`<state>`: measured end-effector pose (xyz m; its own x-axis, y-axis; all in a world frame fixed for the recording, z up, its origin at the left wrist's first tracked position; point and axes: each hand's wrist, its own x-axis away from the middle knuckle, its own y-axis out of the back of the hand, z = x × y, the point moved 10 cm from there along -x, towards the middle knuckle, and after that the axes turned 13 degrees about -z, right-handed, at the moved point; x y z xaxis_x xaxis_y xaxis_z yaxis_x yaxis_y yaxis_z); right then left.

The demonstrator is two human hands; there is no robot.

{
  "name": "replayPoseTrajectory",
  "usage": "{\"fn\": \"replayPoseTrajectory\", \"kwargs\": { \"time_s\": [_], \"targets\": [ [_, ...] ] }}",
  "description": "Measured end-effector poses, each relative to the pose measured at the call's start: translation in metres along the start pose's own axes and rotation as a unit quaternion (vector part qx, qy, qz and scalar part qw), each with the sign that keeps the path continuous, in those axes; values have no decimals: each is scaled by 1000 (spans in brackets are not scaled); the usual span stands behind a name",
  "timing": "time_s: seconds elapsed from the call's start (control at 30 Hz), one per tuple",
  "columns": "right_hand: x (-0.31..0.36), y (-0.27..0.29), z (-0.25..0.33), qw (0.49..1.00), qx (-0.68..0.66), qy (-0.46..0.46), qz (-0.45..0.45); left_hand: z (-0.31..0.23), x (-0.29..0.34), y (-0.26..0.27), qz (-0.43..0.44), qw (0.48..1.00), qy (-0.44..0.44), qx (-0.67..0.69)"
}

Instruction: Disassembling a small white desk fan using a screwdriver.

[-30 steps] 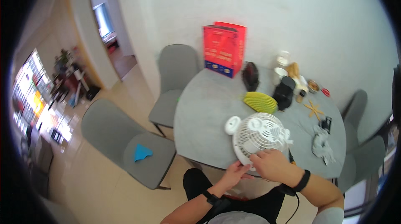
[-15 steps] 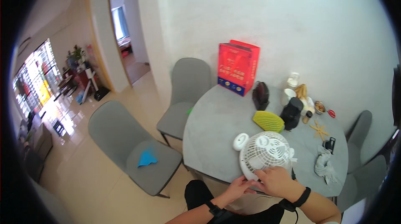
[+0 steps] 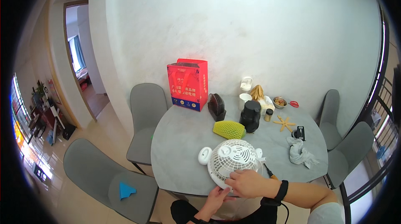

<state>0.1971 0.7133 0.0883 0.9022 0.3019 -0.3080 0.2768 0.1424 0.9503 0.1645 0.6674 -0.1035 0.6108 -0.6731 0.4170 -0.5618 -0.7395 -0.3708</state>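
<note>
A white round fan grille [image 3: 234, 157] with an animal-face shape and two round ears lies at the near edge of the table. At its near rim my left hand [image 3: 215, 202] grips the edge from below, thumb and fingers closed. My right hand [image 3: 247, 183] bends over the same rim just to the right, its fingers curled onto the edge; the fingertips are partly hidden. Close to the grille's right side lies a thin tool [image 3: 270, 172] with a dark shaft and an orange handle, partly behind my right forearm.
On the grey table [image 3: 179, 153] stand a red paper bag [image 3: 188, 84], a dark rack [image 3: 216, 107], a fruit in yellow-green netting [image 3: 229, 129] and a black jar-like object [image 3: 250, 116]. To the right lie a wooden star-shaped trivet [image 3: 285, 123] and a grey cloth [image 3: 301, 153]. Grey chairs [image 3: 96, 169] surround the table.
My view has swung to the right, so the table appears farther left. Both hands stay at the grille's near rim. The orange-handled tool now shows more fully.
</note>
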Motion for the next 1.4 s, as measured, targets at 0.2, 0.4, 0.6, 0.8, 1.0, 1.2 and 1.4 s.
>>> {"fn": "replayPoseTrajectory", "kwargs": {
  "time_s": [0.2,0.4,0.6,0.8,1.0,1.2,1.4],
  "targets": [
    [2,-22,-15,984,23,-84,157,2,-4,4,-4,1000,-17,-3],
    [3,-2,-1,999,-32,5,-43,-2,11,0,-28,999,-35,-5],
    [2,-27,-18,974,24,-113,195,0,5,6,-39,996,-76,8],
    [-5,5,6,994,-9,58,-97,-9,8,6,-47,995,-89,-24],
    [1,-17,-13,997,47,-57,0,-9,9,4,-38,995,-87,-15],
    [0,9,-4,998,-3,-59,-29,-13,10,2,-37,995,-89,-16],
    [3,-7,-4,998,45,-30,13,-2,11,13,-70,995,-67,-2]
  ]
}}
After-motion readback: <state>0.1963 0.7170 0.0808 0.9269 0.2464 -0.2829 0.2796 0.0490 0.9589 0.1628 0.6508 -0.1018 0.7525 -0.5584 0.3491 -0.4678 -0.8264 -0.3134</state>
